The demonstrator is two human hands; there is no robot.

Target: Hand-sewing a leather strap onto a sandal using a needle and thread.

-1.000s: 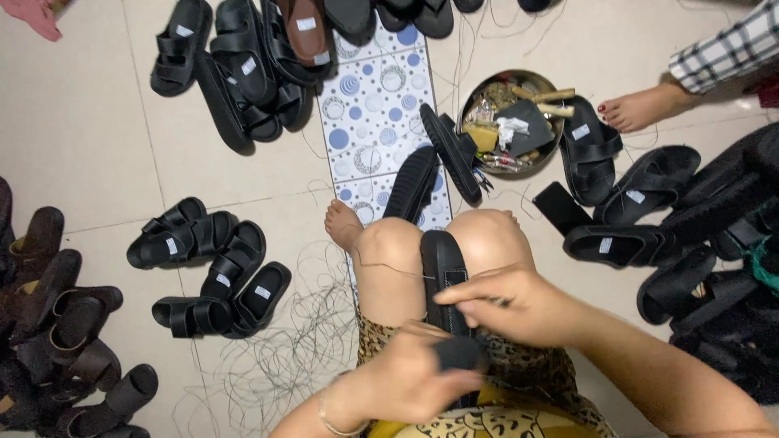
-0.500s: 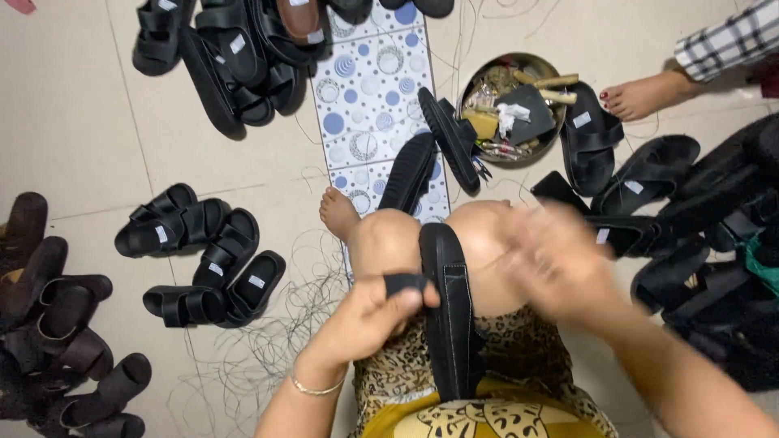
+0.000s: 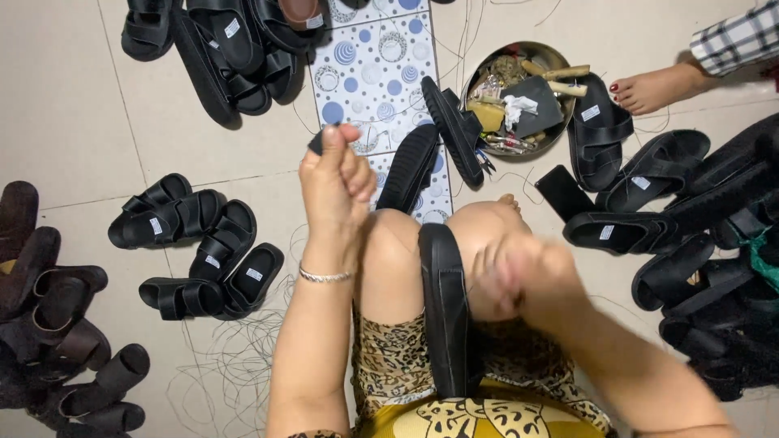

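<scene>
A black sandal sole [image 3: 445,308] lies lengthwise between my knees, toe pointing away. My left hand [image 3: 334,182] is raised above my left knee, fingers closed on a small black piece [image 3: 316,142] that pokes out at the top. My right hand [image 3: 519,272] is blurred over my right knee beside the sole; whether it grips anything cannot be made out. A thin bracelet circles my left wrist.
Black sandals lie in groups left [image 3: 199,251], top [image 3: 231,40] and right [image 3: 649,203]. Brown sandals [image 3: 49,316] pile at the far left. A round metal bowl [image 3: 519,97] of tools sits ahead on a dotted mat [image 3: 369,65]. Another person's foot [image 3: 661,85] is top right. Loose threads cover the floor.
My left hand rose from the sole up and forward with the small black piece. My right hand pulled back to the right, blurred with motion.
</scene>
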